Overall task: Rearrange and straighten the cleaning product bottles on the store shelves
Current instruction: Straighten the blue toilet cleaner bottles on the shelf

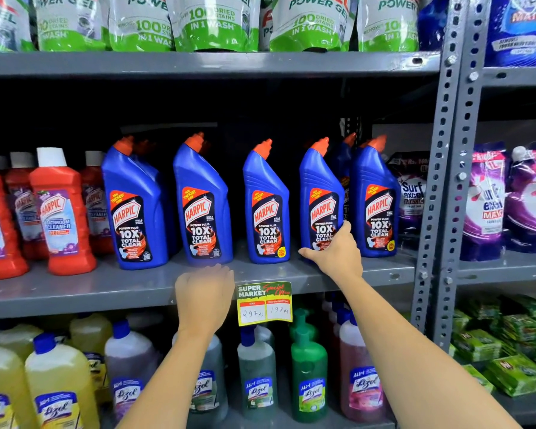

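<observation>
Several blue Harpic bottles with orange caps stand in a row on the grey middle shelf (75, 292). My right hand (338, 255) grips the lower part of the fourth blue bottle (321, 193), thumb at its left base and fingers around its right side. My left hand (205, 292) rests palm down on the shelf's front edge, just in front of the second blue bottle (203, 199), touching no bottle. The third blue bottle (266, 205) stands between my hands. Another blue bottle (375, 196) stands to the right, with one half hidden behind.
Red Harpic bathroom cleaner bottles (59, 212) fill the shelf's left end. Purple Surf Excel pouches (410, 193) sit at its right, beside the perforated upright (443, 181). A price tag (264, 303) hangs from the edge. Lizol bottles (308, 366) stand below, green pouches (214, 23) above.
</observation>
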Available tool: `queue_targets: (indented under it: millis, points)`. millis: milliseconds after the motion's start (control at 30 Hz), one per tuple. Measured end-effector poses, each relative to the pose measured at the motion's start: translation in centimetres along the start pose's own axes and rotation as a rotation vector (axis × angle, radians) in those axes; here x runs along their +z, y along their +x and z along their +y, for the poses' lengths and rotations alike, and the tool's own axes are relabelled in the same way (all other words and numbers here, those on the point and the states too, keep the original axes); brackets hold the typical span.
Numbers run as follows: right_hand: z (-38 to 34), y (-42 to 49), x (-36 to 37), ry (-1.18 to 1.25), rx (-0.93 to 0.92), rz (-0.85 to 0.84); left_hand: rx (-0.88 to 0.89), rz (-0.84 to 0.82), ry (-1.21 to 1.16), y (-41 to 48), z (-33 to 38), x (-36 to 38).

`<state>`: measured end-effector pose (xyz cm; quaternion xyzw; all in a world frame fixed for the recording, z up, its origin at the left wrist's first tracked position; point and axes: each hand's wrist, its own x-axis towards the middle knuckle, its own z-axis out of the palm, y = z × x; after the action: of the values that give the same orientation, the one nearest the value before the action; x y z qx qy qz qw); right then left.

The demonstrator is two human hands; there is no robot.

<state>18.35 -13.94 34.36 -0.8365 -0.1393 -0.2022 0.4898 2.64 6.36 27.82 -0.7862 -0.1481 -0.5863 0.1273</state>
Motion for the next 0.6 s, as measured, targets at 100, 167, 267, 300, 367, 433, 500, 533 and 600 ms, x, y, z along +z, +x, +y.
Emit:
queue_targets:
  millis: [100,167,267,300,367,433,500,533,600]
  points:
    - [0.08,-0.03,0.09,-0.001,-0.002,0.004,0.000,-0.013,-0.020,0.11,0.11,-0.25]
    - [0.11,-0.03,0.14,-0.002,0.000,0.004,-0.006,-0.031,-0.024,0.15,0.14,-0.31]
    - [0.11,-0.06,0.21,-0.006,0.002,0.010,-0.012,-0.045,-0.013,0.19,0.20,-0.38]
    - [0.11,-0.07,0.23,-0.007,0.005,0.013,-0.010,-0.046,-0.011,0.22,0.23,-0.38]
    - [0.09,-0.19,0.27,-0.012,0.008,0.025,-0.009,-0.046,-0.009,0.23,0.25,-0.41]
    - [0.08,-0.22,0.28,-0.022,0.004,0.039,-0.014,-0.054,-0.007,0.26,0.29,-0.46]
    - [0.19,-0.25,0.28,-0.019,-0.002,0.040,-0.019,-0.074,-0.005,0.26,0.34,-0.49]
    - [0.28,-0.23,0.33,-0.018,-0.004,0.038,-0.022,-0.083,-0.004,0.28,0.36,-0.61]
    - [0.37,-0.14,0.32,-0.022,-0.003,0.033,-0.023,-0.104,-0.004,0.38,0.39,-0.89]
